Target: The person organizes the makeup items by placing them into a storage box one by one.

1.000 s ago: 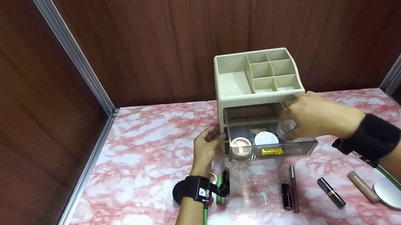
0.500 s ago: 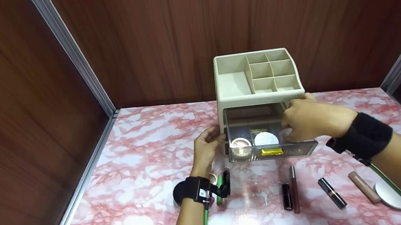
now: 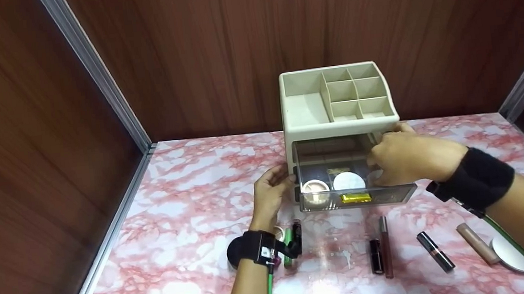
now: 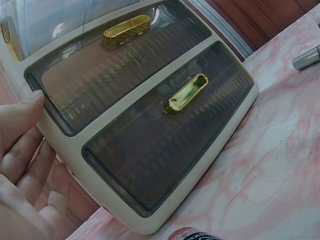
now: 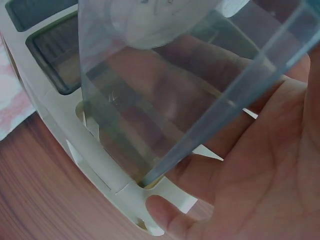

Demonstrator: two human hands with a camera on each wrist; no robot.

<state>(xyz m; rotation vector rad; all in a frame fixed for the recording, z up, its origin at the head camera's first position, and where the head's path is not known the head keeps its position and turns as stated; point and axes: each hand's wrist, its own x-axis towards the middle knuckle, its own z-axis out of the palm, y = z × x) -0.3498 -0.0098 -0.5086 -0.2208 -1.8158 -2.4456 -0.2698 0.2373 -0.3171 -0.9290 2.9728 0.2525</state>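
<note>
A cream makeup organizer (image 3: 304,108) stands at the back with its smoky clear top drawer (image 3: 396,194) pulled out. Inside lie a round pinkish compact (image 3: 316,192) and a white round container (image 3: 348,181). My left hand (image 3: 269,192) rests against the organizer's left side, its thumb (image 4: 25,112) at the front frame. Over the drawer's right part is my right hand (image 3: 404,159), fingers reaching down. Through the clear drawer wall, a clear round jar (image 5: 155,20) shows beside these fingers; I cannot tell whether they still grip it.
In front lie a black tube (image 3: 376,257), a lip gloss (image 3: 386,248), a black lipstick tube (image 3: 436,251), a beige tube (image 3: 477,243) and a white round compact (image 3: 511,252). A green tube (image 3: 288,249) lies by my left wrist. Wooden panels (image 3: 213,50) enclose the table (image 3: 191,213).
My right hand has gone slightly left and lower into the drawer with the clear round jar, which is now mostly hidden under it. The left hand stays in place.
</note>
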